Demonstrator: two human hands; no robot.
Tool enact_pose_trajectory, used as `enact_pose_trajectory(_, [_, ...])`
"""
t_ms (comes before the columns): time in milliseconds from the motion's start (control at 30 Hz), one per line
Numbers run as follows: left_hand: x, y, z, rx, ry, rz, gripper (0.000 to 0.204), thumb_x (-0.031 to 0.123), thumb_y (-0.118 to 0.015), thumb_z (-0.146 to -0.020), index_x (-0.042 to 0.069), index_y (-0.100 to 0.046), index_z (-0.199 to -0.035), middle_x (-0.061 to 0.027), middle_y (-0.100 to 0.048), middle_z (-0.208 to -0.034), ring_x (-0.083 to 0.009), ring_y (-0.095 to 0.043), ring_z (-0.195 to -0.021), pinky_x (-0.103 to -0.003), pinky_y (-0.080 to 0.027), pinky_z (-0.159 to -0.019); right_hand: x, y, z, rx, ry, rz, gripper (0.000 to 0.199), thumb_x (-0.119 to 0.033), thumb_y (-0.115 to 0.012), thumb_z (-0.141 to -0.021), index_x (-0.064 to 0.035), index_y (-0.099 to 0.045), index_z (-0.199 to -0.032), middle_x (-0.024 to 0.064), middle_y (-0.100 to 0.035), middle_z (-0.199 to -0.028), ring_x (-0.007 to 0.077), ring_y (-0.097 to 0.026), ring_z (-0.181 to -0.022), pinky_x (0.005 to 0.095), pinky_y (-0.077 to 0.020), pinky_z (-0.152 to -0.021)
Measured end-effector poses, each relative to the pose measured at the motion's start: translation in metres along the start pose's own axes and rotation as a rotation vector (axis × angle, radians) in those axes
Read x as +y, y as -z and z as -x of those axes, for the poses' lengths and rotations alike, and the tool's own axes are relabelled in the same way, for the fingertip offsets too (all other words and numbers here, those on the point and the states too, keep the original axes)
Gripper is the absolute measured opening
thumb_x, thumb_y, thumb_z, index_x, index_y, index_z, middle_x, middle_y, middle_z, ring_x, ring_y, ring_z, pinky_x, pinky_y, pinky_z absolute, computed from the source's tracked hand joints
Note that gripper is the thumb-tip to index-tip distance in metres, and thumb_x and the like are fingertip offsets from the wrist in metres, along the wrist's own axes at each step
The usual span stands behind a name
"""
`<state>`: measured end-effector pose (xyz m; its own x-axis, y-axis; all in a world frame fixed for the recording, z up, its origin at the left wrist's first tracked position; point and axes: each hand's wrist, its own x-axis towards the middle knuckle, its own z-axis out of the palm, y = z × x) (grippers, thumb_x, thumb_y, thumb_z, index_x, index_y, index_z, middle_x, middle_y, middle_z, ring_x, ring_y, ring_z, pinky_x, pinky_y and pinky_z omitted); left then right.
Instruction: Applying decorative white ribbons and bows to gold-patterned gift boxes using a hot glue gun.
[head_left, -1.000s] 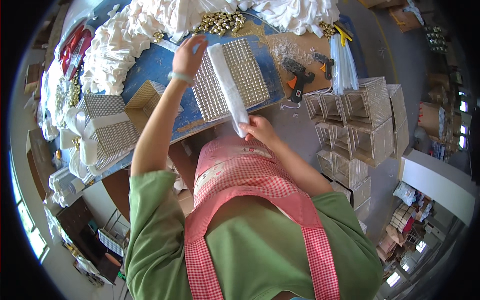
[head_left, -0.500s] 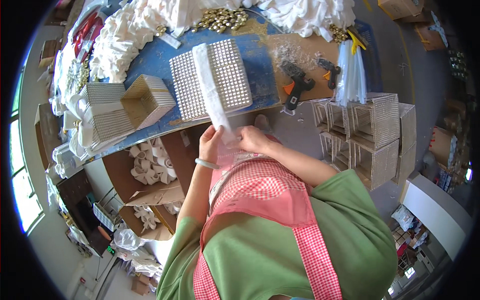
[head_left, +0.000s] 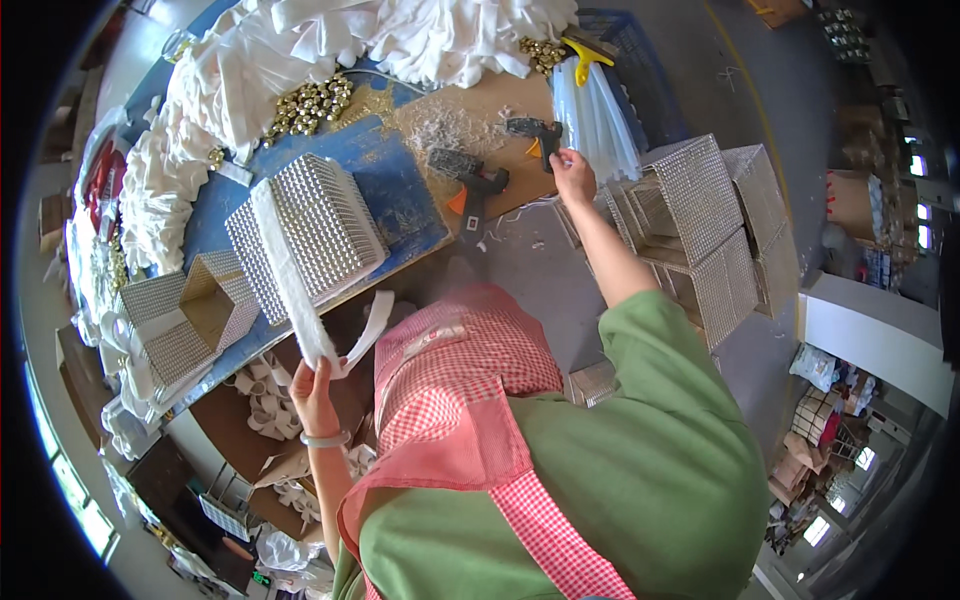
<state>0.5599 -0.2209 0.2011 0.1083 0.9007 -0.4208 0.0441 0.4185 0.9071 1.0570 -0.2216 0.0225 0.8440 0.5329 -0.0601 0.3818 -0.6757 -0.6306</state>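
Observation:
My left hand (head_left: 316,396) pinches a white fabric ribbon (head_left: 286,272) near the table's front edge. The ribbon runs over a box covered in silvery beads (head_left: 345,235), and its loose end curls up beside my fingers. Over at the right, my right hand (head_left: 574,180) has its fingers closed at the handle of a black hot glue gun (head_left: 540,132). Part of that grip is hidden. A second glue gun (head_left: 468,182), black with an orange trigger, lies at the edge of the cardboard sheet (head_left: 425,125).
Clear glue sticks (head_left: 597,125) and a yellow-handled tool (head_left: 585,58) lie beyond my right hand. White ribbon (head_left: 210,110) and gold bells (head_left: 308,104) fill the table's back. Beaded boxes (head_left: 700,225) are stacked at right; another beaded box (head_left: 215,300) stands at left.
My right hand has left the ribbon and reached out to the far glue gun. My left hand keeps the ribbon, now farther left in view. The view has turned.

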Motion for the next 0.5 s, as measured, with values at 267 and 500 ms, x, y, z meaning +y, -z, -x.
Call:
enact_pose_trajectory(267, [0.081, -0.003, 0.012, 0.009, -0.092, -0.309, 0.023, 0.018, -0.057, -0.088, -0.002, -0.061, -0.099, -0.0032, -0.063, -0.078, -0.0092, -0.057, -0.073, -0.024, -0.043, -0.067, 0.007, -0.013, -0.054, -0.339, -0.122, 0.283, 0.042, -0.049, -0.068, -0.065, -0.0108, -0.066, -0.084, 0.0113, -0.067, -0.087, 0.0306, -0.063, -0.086, 0.0419, -0.048, -0.074])
enact_pose_trajectory(500, [0.139, 0.016, 0.0, 0.029, -0.301, -0.138, 0.024, 0.014, -0.06, -0.086, -0.003, -0.06, -0.104, -0.0026, -0.057, -0.092, -0.0093, -0.054, -0.083, -0.023, -0.043, -0.072, -0.06, 0.048, -0.022, -0.421, 0.094, -0.597, 0.02, -0.018, -0.064, -0.079, -0.0062, -0.05, -0.088, 0.0004, -0.053, -0.062, 0.0087, -0.051, -0.05, 0.0215, -0.0388, -0.047])
